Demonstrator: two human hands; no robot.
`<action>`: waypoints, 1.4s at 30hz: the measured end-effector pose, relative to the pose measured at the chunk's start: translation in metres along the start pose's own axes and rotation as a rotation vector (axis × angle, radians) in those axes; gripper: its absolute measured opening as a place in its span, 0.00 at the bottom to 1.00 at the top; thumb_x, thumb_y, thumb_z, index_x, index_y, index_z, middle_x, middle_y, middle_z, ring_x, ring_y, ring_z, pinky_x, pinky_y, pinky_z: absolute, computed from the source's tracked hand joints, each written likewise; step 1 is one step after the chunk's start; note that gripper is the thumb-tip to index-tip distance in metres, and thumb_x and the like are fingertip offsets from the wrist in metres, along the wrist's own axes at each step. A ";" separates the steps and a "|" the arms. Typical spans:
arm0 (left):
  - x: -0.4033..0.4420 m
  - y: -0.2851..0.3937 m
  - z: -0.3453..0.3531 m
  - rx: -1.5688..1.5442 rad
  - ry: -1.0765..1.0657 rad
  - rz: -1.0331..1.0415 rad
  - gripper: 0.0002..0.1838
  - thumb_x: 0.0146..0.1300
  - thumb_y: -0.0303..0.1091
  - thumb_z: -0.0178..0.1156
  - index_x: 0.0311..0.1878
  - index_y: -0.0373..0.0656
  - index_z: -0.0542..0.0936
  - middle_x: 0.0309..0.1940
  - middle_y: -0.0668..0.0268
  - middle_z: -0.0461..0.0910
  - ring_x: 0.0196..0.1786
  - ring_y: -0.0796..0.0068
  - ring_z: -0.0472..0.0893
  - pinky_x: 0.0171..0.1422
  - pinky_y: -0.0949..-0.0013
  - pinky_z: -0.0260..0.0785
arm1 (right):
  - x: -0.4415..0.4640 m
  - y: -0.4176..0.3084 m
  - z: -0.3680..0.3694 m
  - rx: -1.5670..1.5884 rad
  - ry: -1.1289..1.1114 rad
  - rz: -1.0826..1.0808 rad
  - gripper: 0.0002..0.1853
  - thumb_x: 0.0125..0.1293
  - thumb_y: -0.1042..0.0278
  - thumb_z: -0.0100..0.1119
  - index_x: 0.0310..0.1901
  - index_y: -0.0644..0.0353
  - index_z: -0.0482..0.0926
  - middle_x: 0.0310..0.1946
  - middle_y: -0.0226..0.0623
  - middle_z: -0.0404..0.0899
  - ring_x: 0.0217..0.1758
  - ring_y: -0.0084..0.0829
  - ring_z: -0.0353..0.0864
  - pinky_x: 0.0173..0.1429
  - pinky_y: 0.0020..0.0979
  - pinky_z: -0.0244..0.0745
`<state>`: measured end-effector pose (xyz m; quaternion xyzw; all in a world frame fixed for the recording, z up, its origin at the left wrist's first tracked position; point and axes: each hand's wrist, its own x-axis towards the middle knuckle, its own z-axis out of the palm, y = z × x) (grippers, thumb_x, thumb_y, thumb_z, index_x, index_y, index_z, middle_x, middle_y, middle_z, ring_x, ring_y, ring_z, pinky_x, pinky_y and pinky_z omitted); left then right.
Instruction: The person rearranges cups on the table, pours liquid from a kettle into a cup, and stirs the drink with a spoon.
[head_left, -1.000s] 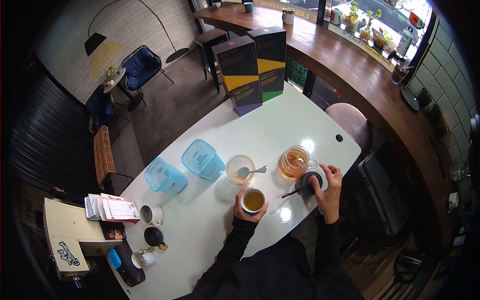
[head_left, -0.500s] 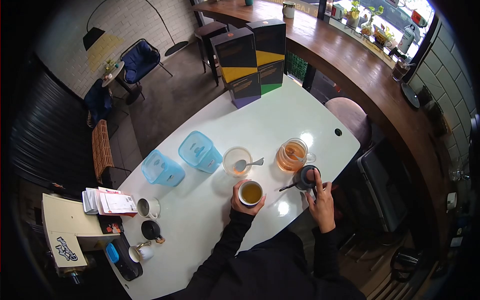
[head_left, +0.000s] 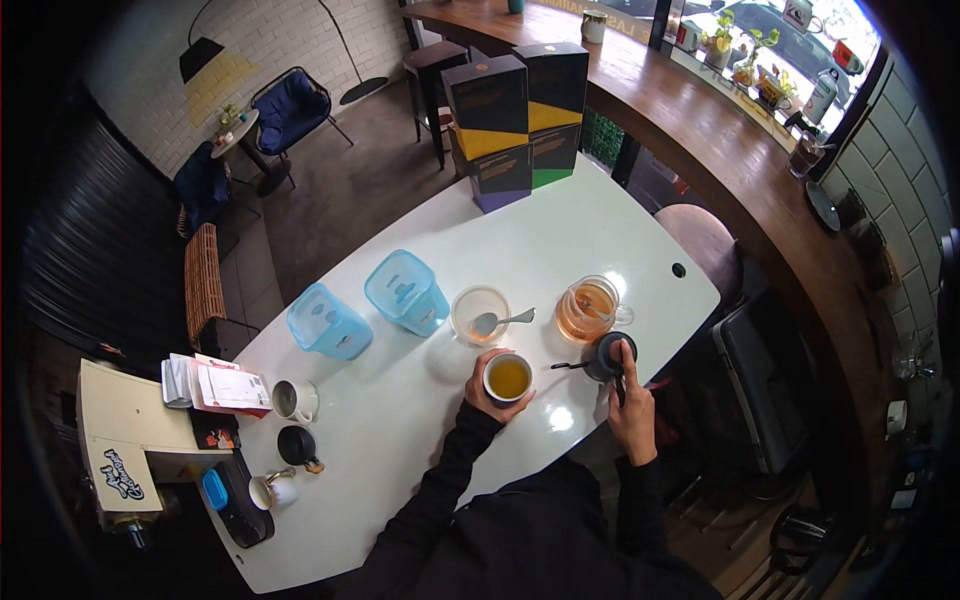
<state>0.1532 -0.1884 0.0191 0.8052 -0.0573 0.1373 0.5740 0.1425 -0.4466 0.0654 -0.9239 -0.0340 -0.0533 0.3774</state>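
Observation:
My left hand (head_left: 481,384) is wrapped round a small cup (head_left: 508,379) of yellow-green liquid, held upright over the white table. My right hand (head_left: 634,420) grips the handle side of a small dark gooseneck kettle (head_left: 601,358), its index finger stretched along the top. The kettle's thin spout points left, towards the cup, and no stream of liquid shows. Just behind the kettle stands a glass jug (head_left: 586,310) of amber liquid. A clear bowl (head_left: 466,303) sits behind the cup, with a metal spoon (head_left: 516,318) resting in it.
Two blue translucent containers (head_left: 408,292) stand on the white table (head_left: 385,400). Dark boxes (head_left: 490,100) are stacked at its far end. Along the left edge are a mug (head_left: 293,401), a black cup (head_left: 297,445), a white cup (head_left: 274,490) and papers (head_left: 228,388). A wooden counter (head_left: 690,110) curves behind.
The view has shifted slightly. Both hands keep hold of the cup and the kettle. The kettle's spout has swung a little and shows more level, its tip nearer the cup.

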 end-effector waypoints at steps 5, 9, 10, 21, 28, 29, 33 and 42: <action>0.003 0.000 -0.011 -0.006 -0.134 0.073 0.44 0.40 0.34 0.83 0.61 0.42 0.68 0.57 0.57 0.80 0.58 0.65 0.81 0.65 0.62 0.73 | 0.001 -0.003 -0.001 0.012 0.000 0.018 0.49 0.59 0.83 0.58 0.80 0.43 0.50 0.42 0.61 0.82 0.39 0.61 0.83 0.41 0.52 0.75; 0.002 0.001 -0.015 -0.010 -0.161 0.055 0.44 0.40 0.34 0.83 0.61 0.41 0.68 0.56 0.58 0.80 0.57 0.66 0.81 0.64 0.63 0.74 | 0.001 -0.002 0.001 0.030 0.016 0.006 0.48 0.59 0.83 0.57 0.80 0.44 0.50 0.43 0.62 0.82 0.39 0.61 0.82 0.40 0.52 0.75; 0.002 0.001 -0.016 -0.004 -0.161 0.051 0.44 0.40 0.34 0.83 0.61 0.41 0.68 0.56 0.59 0.80 0.57 0.66 0.81 0.63 0.63 0.74 | 0.000 -0.003 0.000 0.029 0.018 0.009 0.48 0.59 0.83 0.57 0.80 0.44 0.50 0.43 0.62 0.82 0.39 0.61 0.82 0.40 0.52 0.75; 0.001 -0.001 -0.013 0.018 -0.097 0.063 0.44 0.39 0.35 0.83 0.61 0.42 0.69 0.54 0.61 0.80 0.53 0.68 0.82 0.60 0.65 0.75 | 0.007 -0.003 0.003 -0.005 0.033 -0.002 0.49 0.59 0.82 0.58 0.80 0.42 0.50 0.35 0.60 0.82 0.34 0.60 0.82 0.38 0.52 0.72; -0.004 0.001 -0.009 0.009 -0.055 0.048 0.43 0.41 0.35 0.83 0.60 0.41 0.69 0.53 0.60 0.80 0.53 0.69 0.82 0.60 0.65 0.75 | 0.018 -0.001 0.005 -0.033 -0.020 0.028 0.49 0.59 0.83 0.58 0.80 0.41 0.50 0.34 0.59 0.82 0.35 0.60 0.82 0.39 0.53 0.72; -0.003 0.000 -0.008 0.013 -0.046 0.050 0.43 0.41 0.35 0.83 0.60 0.41 0.69 0.53 0.60 0.80 0.54 0.69 0.81 0.60 0.65 0.75 | 0.020 0.001 0.008 -0.024 0.021 -0.012 0.48 0.59 0.82 0.57 0.79 0.41 0.50 0.31 0.57 0.81 0.33 0.59 0.82 0.37 0.52 0.72; -0.003 -0.001 -0.008 0.001 -0.058 0.055 0.43 0.41 0.35 0.83 0.60 0.41 0.69 0.53 0.60 0.80 0.54 0.69 0.81 0.61 0.65 0.74 | 0.022 -0.001 0.011 -0.018 0.067 -0.030 0.47 0.59 0.82 0.56 0.79 0.41 0.51 0.29 0.54 0.81 0.30 0.58 0.82 0.35 0.52 0.72; -0.006 0.004 -0.008 -0.002 -0.042 0.000 0.41 0.44 0.35 0.81 0.60 0.43 0.69 0.53 0.60 0.80 0.54 0.68 0.81 0.61 0.65 0.74 | 0.024 -0.005 0.006 0.026 0.028 0.000 0.48 0.59 0.84 0.56 0.79 0.42 0.50 0.34 0.59 0.82 0.36 0.60 0.83 0.39 0.52 0.73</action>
